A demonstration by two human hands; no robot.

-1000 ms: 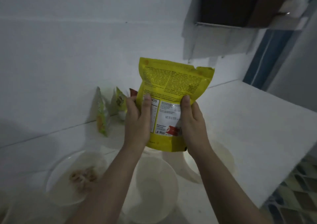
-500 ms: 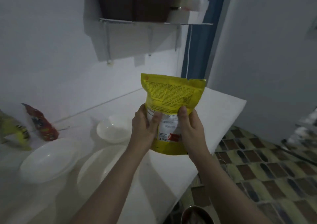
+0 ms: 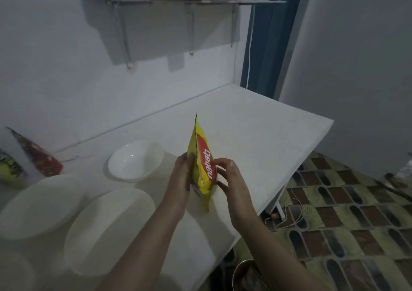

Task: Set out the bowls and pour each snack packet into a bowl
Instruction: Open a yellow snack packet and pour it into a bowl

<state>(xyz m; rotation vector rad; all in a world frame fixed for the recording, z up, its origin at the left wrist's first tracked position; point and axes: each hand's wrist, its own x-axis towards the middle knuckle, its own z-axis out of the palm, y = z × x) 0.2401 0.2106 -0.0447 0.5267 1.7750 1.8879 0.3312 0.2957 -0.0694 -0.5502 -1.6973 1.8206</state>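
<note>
A yellow snack packet (image 3: 203, 165) with a red label stands edge-on above the white table (image 3: 256, 139), held between both hands. My left hand (image 3: 181, 179) grips its left face. My right hand (image 3: 229, 179) pinches its right face with curled fingers. A small white bowl (image 3: 133, 160) sits just left of the packet. Two larger white bowls (image 3: 40, 206) (image 3: 109, 230) lie nearer me on the left. A red packet (image 3: 38, 154) and a yellow-green packet (image 3: 9, 168) lean against the wall at far left.
The table's right edge drops to a patterned tile floor (image 3: 345, 212) with a white cable (image 3: 289, 212). A metal bowl rim (image 3: 243, 273) shows below the table's front edge. A wall shelf (image 3: 191, 2) hangs above the table.
The packet has turned from flat-on to edge-on and dropped lower over the table. The view has swung further right; the bowl with snacks is out of sight.
</note>
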